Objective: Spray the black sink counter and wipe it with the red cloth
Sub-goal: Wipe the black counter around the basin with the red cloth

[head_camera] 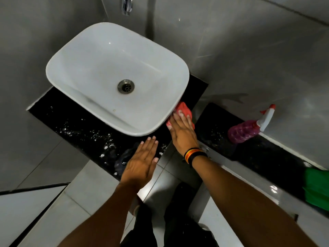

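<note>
The black sink counter (74,122) carries a white basin (114,75) and is flecked with white droplets along its front. My right hand (183,134) lies flat on the red cloth (185,111), pressing it to the counter right beside the basin's right edge. My left hand (142,163) rests flat with fingers apart on the counter's front edge, holding nothing. A spray bottle (249,129) with pink liquid and a white and red trigger head lies on its side on a second black ledge (267,150) at the right.
A chrome tap (127,5) sticks out of the grey tiled wall above the basin. A green cloth (318,188) lies on the right ledge at the frame's edge. My legs stand on light floor tiles (89,189) below.
</note>
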The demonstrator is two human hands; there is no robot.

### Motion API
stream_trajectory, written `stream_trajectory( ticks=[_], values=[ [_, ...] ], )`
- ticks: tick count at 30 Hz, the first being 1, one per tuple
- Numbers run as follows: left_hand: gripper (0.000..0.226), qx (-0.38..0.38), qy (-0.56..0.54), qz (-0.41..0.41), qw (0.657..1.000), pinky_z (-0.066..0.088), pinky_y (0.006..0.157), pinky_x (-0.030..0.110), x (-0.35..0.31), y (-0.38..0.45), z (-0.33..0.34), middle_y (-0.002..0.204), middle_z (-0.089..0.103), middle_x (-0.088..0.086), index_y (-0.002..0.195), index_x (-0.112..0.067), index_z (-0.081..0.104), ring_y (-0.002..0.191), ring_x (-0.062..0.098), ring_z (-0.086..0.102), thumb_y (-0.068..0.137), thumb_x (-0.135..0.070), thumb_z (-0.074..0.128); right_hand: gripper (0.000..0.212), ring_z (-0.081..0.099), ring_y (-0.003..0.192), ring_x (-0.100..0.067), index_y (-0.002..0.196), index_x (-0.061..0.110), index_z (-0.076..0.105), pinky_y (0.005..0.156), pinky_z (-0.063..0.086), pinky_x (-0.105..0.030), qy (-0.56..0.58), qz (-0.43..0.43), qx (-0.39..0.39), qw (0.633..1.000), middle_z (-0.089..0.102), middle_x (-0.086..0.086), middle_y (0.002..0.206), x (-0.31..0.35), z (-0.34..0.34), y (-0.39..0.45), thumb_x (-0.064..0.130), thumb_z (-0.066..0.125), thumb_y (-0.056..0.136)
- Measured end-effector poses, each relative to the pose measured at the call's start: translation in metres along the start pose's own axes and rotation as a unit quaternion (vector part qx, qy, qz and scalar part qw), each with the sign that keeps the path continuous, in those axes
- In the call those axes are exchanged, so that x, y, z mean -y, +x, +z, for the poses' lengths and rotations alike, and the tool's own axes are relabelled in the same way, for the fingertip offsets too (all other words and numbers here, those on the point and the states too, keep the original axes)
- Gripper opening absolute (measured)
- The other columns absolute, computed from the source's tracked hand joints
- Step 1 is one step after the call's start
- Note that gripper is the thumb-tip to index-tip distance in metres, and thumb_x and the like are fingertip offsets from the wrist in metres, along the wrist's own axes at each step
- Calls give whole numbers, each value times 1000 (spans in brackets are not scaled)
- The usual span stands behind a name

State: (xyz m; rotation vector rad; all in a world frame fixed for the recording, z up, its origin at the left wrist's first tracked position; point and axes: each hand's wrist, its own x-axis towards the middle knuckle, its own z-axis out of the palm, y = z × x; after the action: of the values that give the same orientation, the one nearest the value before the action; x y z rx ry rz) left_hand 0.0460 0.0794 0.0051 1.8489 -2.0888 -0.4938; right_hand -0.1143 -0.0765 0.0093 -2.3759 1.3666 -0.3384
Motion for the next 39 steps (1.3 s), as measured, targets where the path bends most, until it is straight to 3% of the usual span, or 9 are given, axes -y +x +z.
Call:
stream_trajectory(
  ticks=[12, 16, 19, 22, 24, 29, 33, 36, 39],
  values=[
    [62, -19, 29, -55, 998, 13, 129, 43, 38, -67, -41, 170, 23, 15, 159, 0, 28, 159, 27, 19, 106, -32, 28, 57, 19, 158, -24, 158, 15, 35, 126, 10, -45, -14, -22, 75, 997, 28, -3, 168, 136, 53, -117, 33, 29, 105],
    [61, -26, 26, -56, 998, 13, 130, 43, 47, -75, -50, 170, 23, 14, 160, -2, 27, 159, 26, 20, 107, -34, 27, 54, 43, 144, -26, 146, 19, 53, 119, 28, -43, -74, -159, 114, 978, 46, -3, 159, 99, 16, -89, 37, 31, 99],
    [62, -25, 13, -72, 997, 13, 130, 44, 52, -83, -51, 171, 21, 12, 161, -4, 24, 160, 25, 17, 108, -35, 26, 55, 19, 157, -25, 158, 23, 33, 128, 11, -53, -135, -254, 167, 943, 27, -1, 169, 76, 13, -77, 40, 32, 105],
    [61, -30, 20, -82, 996, 12, 131, 43, 61, -92, -51, 171, 19, 12, 162, -5, 21, 160, 23, 15, 108, -34, 26, 62, -2, 159, -21, 163, 20, 19, 127, 0, -59, -114, -152, 136, 972, 17, -4, 172, 101, 45, -90, 40, 28, 105],
    [61, -31, 27, -87, 995, 12, 131, 42, 68, -96, -53, 171, 20, 12, 162, -4, 22, 160, 24, 16, 108, -34, 26, 63, 1, 160, -24, 163, 17, 18, 127, 2, -60, -84, -13, 75, 994, 15, -6, 172, 139, 68, -104, 40, 27, 104],
    [62, -30, 47, -88, 995, 12, 131, 44, 90, -107, -70, 171, 19, 14, 161, -1, 21, 161, 25, 14, 108, -31, 26, 66, -1, 159, -34, 162, 6, 12, 125, -10, -60, 36, 265, -16, 963, 5, -14, 172, 224, 93, -83, 31, 28, 103],
    [62, -22, 63, -72, 995, 16, 130, 47, 100, -110, -87, 171, 20, 15, 161, 0, 22, 161, 26, 14, 108, -32, 27, 62, -15, 158, -23, 163, 11, 11, 126, -15, -53, 127, 277, -37, 952, -6, -2, 172, 227, 91, -76, 24, 27, 105],
    [62, 5, 70, -21, 997, 22, 127, 53, 91, -92, -89, 170, 22, 17, 160, 0, 25, 159, 31, 20, 110, -36, 23, 67, 1, 160, -23, 160, 8, 28, 128, -7, -54, 197, 245, -128, 941, 10, -3, 171, 199, 75, -93, 2, 42, 95],
    [62, 38, 53, 65, 996, 17, 129, 49, 67, -57, -75, 168, 27, 18, 159, 0, 30, 158, 33, 23, 109, -36, 26, 63, 10, 159, -28, 158, 6, 32, 128, 1, -57, 182, 270, -163, 931, 19, -8, 170, 159, 67, -89, -1, 42, 95]
  ],
)
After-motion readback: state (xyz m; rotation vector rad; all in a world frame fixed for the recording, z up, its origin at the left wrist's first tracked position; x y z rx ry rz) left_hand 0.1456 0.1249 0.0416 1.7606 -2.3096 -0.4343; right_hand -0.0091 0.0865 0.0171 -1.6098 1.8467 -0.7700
